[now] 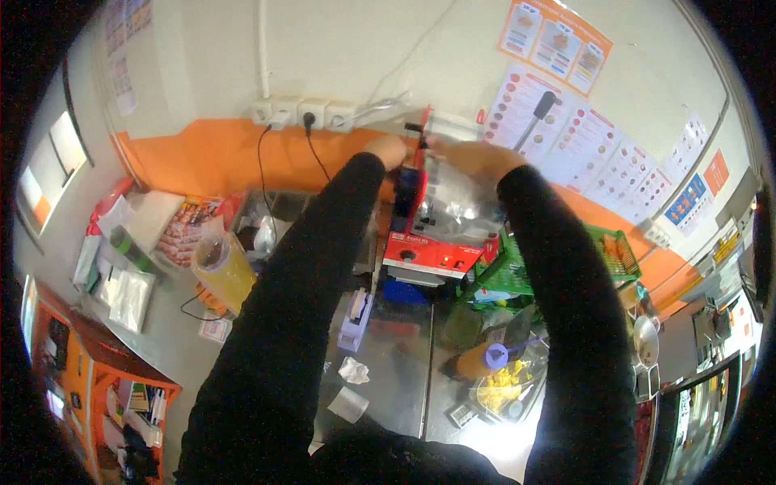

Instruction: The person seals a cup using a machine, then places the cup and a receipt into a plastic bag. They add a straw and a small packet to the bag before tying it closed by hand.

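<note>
A red tabletop machine, which looks like a cup sealer, stands against the wall with clear shiny film over its upper part. Both of my arms stretch out to its top. My left hand is at the upper left side, close to a black knob; its fingers are mostly hidden. Across the top of the film lies my right hand, its fingers bent toward the same side and closed near a small dark part. What they grip is too small to make out.
Left of the machine are a yellow container and a tape dispenser. Green baskets stand to its right. Nearer me are a bottle with a purple cap, a bag of yellow pieces and crumpled paper. Cords hang from wall sockets.
</note>
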